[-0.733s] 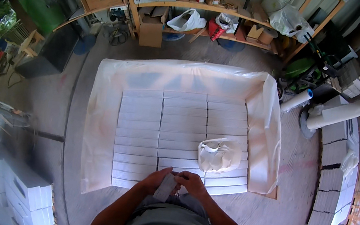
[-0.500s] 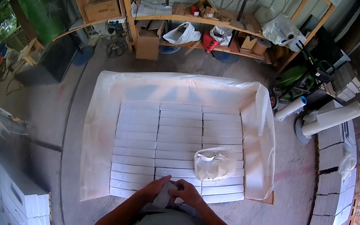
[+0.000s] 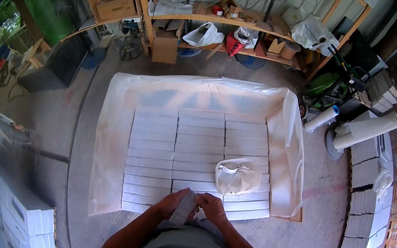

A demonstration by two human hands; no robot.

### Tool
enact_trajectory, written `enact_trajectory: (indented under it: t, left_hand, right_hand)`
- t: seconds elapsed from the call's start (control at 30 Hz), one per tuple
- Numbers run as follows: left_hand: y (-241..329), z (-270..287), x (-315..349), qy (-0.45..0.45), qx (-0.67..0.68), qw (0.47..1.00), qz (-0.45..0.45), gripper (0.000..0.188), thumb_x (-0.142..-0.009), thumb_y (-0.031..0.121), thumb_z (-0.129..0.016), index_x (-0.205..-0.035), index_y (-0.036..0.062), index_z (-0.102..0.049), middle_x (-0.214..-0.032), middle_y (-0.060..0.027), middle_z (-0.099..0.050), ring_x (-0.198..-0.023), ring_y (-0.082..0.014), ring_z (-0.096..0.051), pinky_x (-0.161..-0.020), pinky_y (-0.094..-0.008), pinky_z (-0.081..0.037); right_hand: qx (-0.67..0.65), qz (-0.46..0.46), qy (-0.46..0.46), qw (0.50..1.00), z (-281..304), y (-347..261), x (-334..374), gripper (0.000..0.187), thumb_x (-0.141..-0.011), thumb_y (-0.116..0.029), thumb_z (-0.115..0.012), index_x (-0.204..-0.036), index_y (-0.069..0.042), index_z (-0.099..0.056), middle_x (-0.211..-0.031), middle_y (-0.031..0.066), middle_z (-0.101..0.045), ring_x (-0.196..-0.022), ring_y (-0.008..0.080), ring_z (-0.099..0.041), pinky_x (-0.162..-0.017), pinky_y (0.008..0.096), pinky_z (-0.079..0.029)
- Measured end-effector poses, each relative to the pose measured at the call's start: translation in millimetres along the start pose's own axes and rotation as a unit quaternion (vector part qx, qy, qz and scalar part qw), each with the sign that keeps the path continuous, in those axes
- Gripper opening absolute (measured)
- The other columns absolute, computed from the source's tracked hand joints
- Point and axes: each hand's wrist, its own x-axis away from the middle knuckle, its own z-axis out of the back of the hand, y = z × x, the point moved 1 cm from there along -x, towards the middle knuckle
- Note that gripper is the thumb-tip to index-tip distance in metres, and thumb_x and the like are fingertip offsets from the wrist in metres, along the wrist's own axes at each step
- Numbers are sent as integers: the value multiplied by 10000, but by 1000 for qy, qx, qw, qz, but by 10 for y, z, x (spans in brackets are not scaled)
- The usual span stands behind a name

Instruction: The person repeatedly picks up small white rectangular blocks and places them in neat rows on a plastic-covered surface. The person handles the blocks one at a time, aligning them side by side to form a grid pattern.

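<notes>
Flat grey strip (image 3: 184, 208) — narrow, slightly slanted, between hands (image 3: 172, 202).

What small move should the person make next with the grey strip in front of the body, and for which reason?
Probably steady the grey strip with the left hand and pinch its upper edge with the right hand. The left hand seems to grip it already, and the right hand's fingers are close to that edge; whether they touch is unclear.
</notes>
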Motion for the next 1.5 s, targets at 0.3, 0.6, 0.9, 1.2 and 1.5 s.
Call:
enact_trajectory:
  t: [0.3, 0.6, 0.9, 1.2, 1.5]
  left_hand:
    - [-33, -44, -2, 1, 20, 1000, -11, 591, -1026, 428, -184, -1035, -10, -581, -834, -145, -641, -670, -258, -615, -660, -374, -521]
    - [-118, 78, -62, 11, 46, 999, 14, 556, -1023, 430, -228, -1103, -11, -558, -848, -167, -641, -681, -259, -618, -664, -365, -521]
    - [-70, -17, 14, 6, 65, 998, -14, 526, -1019, 423, -231, -1248, 34, -502, -895, -154, -629, -712, -263, -618, -669, -366, -525]
    - [-40, -38, -24, -26, 39, 999, -20, 483, -1019, 381, -246, -1315, 67, -464, -972, -137, -630, -761, -260, -623, -690, -369, -533]
    - [4, -73, -6, -2, 49, 998, -33, 493, -1025, 400, -241, -1350, 90, -445, -1049, -145, -622, -786, -266, -628, -678, -372, -529]
  right_hand:
    - [53, 88, 124, 987, -93, -14, 79, 199, -900, -187, -607, -1040, -69, -685, -847, 118, -668, -768, 273, -659, -682, 351, -518]
    - [228, 193, 151, 942, -99, -28, 116, 200, -892, -165, -612, -1071, -101, -672, -796, 100, -674, -660, 275, -656, -589, 362, -526]
    - [1, 45, 128, 991, -143, -14, 99, 222, -866, -177, -664, -1012, -11, -648, -780, 79, -677, -694, 152, -642, -640, 286, -509]
    - [-48, -12, 103, 993, -52, 6, 49, 217, -873, -190, -647, -943, 15, -665, -705, 68, -654, -645, 107, -598, -619, 274, -486]
    - [83, 81, 190, 975, -76, 37, 51, 157, -870, -197, -654, -924, -52, -680, -790, 111, -690, -667, 241, -675, -596, 333, -523]
